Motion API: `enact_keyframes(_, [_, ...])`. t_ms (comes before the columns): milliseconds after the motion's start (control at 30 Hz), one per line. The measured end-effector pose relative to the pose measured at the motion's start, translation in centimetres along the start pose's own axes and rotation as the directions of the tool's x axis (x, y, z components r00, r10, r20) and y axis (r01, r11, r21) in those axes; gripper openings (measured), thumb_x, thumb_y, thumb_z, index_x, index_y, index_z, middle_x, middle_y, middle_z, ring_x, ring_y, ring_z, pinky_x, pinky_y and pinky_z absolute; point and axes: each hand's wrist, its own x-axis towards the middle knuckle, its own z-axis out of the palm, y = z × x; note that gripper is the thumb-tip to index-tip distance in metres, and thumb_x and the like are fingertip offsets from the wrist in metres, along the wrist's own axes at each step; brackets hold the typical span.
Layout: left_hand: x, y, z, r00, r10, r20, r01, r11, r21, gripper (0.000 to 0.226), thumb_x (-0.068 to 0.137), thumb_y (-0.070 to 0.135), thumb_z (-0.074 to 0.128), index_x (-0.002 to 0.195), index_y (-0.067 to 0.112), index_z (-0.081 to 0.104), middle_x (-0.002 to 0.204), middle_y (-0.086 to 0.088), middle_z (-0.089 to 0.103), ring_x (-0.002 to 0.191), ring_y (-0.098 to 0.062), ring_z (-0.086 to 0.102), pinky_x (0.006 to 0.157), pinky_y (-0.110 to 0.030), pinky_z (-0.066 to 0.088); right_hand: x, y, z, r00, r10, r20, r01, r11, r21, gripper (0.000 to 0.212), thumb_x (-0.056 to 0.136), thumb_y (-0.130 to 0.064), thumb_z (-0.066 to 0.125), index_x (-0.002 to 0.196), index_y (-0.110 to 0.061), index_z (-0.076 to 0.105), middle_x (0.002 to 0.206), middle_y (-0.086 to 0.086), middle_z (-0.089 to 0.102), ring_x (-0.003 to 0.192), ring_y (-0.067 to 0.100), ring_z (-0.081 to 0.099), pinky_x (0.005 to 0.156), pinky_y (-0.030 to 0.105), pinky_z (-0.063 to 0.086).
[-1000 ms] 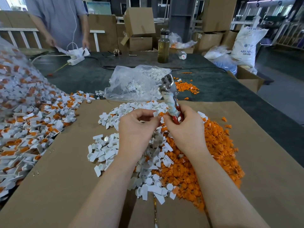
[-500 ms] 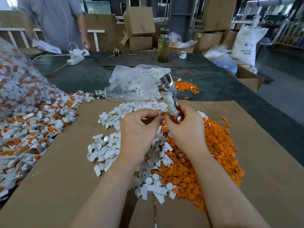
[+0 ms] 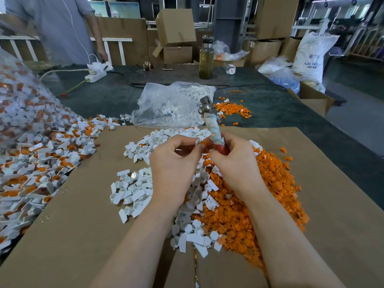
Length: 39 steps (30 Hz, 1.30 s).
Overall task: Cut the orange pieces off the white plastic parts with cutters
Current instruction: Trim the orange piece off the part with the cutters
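Left hand [image 3: 176, 163] fingers [image 3: 188, 143] pinching a small white plastic part [image 3: 197, 141]; right hand [image 3: 234, 161] clenched around cutters [image 3: 212, 123], red-handled, cloth-wrapped, metal head up. Below on the cardboard-covered surface [image 3: 83, 215]: trimmed white parts [image 3: 133, 188] left, orange pieces [image 3: 259, 194] right.

The brown cardboard sheet [image 3: 72, 235] carries a white heap of trimmed parts [image 3: 133, 190] beside a bright orange heap of offcuts [image 3: 259, 204]. The cutters [image 3: 212, 123] show a silver head, a grip wrapped in white cloth mottled blue, and red handles. The uncut pile [image 3: 41, 154] mixes white and orange on the dark green table [image 3: 104, 96].
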Motion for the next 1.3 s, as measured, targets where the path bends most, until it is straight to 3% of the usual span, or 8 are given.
enact_keyframes(167, [0.4,-0.4,-0.2,0.994,-0.11,-0.007,0.108,0.985,-0.132,0.009,0.081,0.014,0.079,0.08,0.022,0.074,0.072,0.005,0.074,0.067,-0.011,0.071,0.066,-0.023,0.058,-0.1,-0.6,0.2,0.998,0.027,-0.055,-0.025,0.999,0.036,0.007,0.089,-0.022,0.066,0.095,-0.021,0.071,0.081,-0.006,0.071,0.077,0.008,0.066,0.069,0.035,0.057])
enact_keyframes(267, [0.6,-0.3,-0.3,0.989,-0.147,0.019,0.147,0.959,-0.242,0.009,0.083,0.007,0.077,0.081,0.015,0.073,0.072,0.0,0.075,0.069,-0.017,0.073,0.069,-0.025,0.06,-0.2,-0.7,0.2,0.998,0.02,-0.067,-0.017,0.999,0.045,0.001,0.088,-0.025,0.067,0.088,-0.025,0.068,0.08,-0.004,0.072,0.078,0.011,0.068,0.073,0.038,0.058])
enact_keyframes(433, [0.6,-0.2,-0.4,0.988,-0.149,0.036,0.153,0.938,-0.311,0.009,0.083,0.003,0.076,0.082,0.012,0.071,0.073,-0.004,0.075,0.071,-0.02,0.074,0.069,-0.027,0.06,-0.4,-0.8,0.0,1.0,-0.002,-0.029,0.003,0.999,0.05,0.003,0.089,-0.025,0.068,0.089,-0.023,0.069,0.076,-0.009,0.068,0.073,0.006,0.064,0.067,0.031,0.054])
enact_keyframes(700, [1.1,0.0,-1.1,0.978,-0.202,0.047,0.2,0.86,-0.47,0.012,0.084,-0.003,0.071,0.082,0.009,0.068,0.066,-0.002,0.071,0.063,-0.017,0.072,0.066,-0.026,0.06,-0.1,-0.5,-1.9,0.972,0.05,0.23,-0.062,0.997,0.046,0.008,0.085,-0.02,0.069,0.092,-0.018,0.065,0.077,-0.006,0.06,0.066,0.0,0.056,0.058,0.011,0.043])
enact_keyframes(800, [1.3,-0.1,-1.4,0.979,-0.202,0.036,0.193,0.844,-0.5,0.012,0.084,-0.003,0.071,0.084,0.008,0.068,0.069,-0.003,0.072,0.064,-0.017,0.073,0.066,-0.025,0.059,-0.1,-0.5,-2.3,0.944,0.077,0.32,-0.074,0.997,-0.022,0.019,0.083,-0.025,0.068,0.095,-0.01,0.063,0.076,0.006,0.06,0.069,0.011,0.056,0.066,0.026,0.044])
enact_keyframes(933, [1.6,-0.2,-1.8,0.979,-0.197,0.044,0.189,0.82,-0.54,0.011,0.083,-0.002,0.07,0.085,0.009,0.068,0.071,-0.002,0.073,0.066,-0.017,0.073,0.067,-0.025,0.059,-0.3,-0.9,-2.4,0.906,0.095,0.413,-0.057,0.993,-0.103,0.034,0.074,-0.037,0.065,0.099,-0.014,0.06,0.101,0.013,0.065,0.094,0.028,0.062,0.085,0.045,0.048])
enact_keyframes(1133, [1.7,-0.2,-2.0,0.982,-0.171,0.073,0.184,0.819,-0.544,0.009,0.083,0.0,0.069,0.083,0.009,0.067,0.068,0.002,0.073,0.062,-0.012,0.07,0.063,-0.022,0.058,-0.4,-0.9,-2.2,0.878,0.1,0.469,-0.037,0.989,-0.14,0.026,0.086,-0.021,0.069,0.111,-0.018,0.061,0.106,0.004,0.068,0.097,0.022,0.064,0.091,0.049,0.049])
enact_keyframes(1300, [1.8,-0.1,-2.1,0.982,-0.168,0.085,0.187,0.817,-0.545,0.01,0.085,-0.001,0.067,0.083,0.009,0.066,0.066,0.004,0.072,0.059,-0.01,0.069,0.063,-0.022,0.058,-0.4,-0.9,-2.0,0.868,0.056,0.493,0.026,0.987,-0.158,0.013,0.087,-0.019,0.066,0.099,-0.019,0.062,0.086,0.003,0.065,0.078,0.02,0.06,0.075,0.045,0.048])
